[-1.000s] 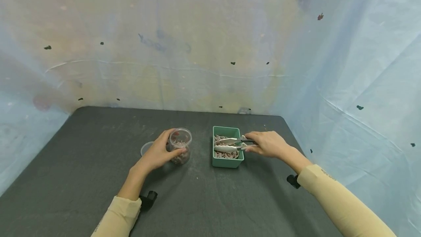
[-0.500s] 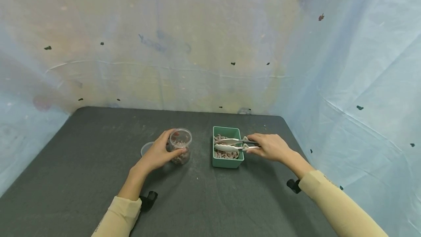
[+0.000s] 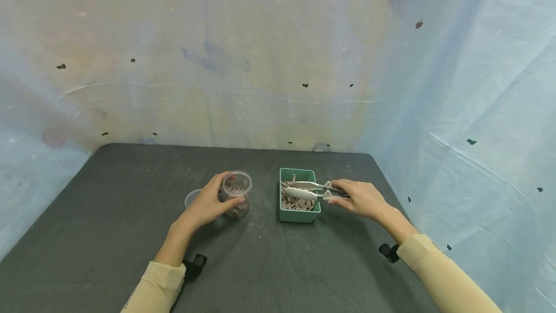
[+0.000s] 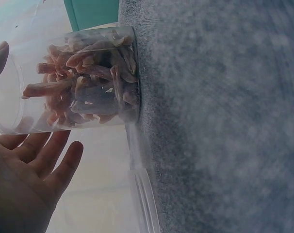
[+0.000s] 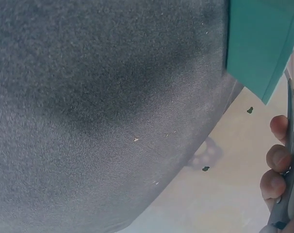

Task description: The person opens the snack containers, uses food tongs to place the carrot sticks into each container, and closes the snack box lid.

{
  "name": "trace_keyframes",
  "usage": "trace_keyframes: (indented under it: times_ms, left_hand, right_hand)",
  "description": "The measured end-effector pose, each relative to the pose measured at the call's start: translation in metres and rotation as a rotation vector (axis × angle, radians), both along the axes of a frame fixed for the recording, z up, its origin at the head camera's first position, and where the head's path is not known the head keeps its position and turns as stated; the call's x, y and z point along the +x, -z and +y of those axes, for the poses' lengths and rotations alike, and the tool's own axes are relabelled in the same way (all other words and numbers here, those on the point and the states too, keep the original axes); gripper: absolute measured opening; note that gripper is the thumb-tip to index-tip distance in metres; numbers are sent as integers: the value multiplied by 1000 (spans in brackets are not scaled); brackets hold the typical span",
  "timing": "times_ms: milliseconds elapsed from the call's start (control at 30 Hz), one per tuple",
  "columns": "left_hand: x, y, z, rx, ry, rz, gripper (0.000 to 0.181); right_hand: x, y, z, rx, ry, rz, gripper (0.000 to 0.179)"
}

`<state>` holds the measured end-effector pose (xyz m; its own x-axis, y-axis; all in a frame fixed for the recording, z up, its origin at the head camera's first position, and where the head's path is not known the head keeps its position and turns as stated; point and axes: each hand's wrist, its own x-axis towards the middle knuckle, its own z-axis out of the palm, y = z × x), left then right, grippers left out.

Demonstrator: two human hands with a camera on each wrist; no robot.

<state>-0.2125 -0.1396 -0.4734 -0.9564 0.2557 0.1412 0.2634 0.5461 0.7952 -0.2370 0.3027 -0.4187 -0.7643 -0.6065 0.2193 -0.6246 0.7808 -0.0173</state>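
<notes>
My left hand holds a clear plastic jar upright on the table, thumb on one side and fingers on the other. Brownish, twisted dried strips fill much of the jar, and its top is uncovered. In my right hand is a pair of metal tongs with pale scalloped heads, reaching over a green rectangular box. Similar strips lie inside that box. One strip sticks up at the tongs' tips; I cannot tell if it is pinched.
A clear round lid lies on the dark table, partly behind my left hand. Plastic sheeting hangs behind the table and along its right side. Small crumbs dot the tabletop.
My right hand has drawn slightly right and the tongs' heads sit higher over the box, with a strip now sticking up at their tips. My left hand and the jar stay put.
</notes>
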Motion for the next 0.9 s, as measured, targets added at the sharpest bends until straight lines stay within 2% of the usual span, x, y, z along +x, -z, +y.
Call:
trace_keyframes:
  times_ms: [433, 900]
  left_hand:
    - [0, 1, -1, 7, 5, -13, 92]
    - [0, 1, -1, 15, 10, -1, 90]
  right_hand:
    - [5, 1, 1, -88, 57, -16, 53]
    - [8, -1, -1, -158, 45, 30, 52]
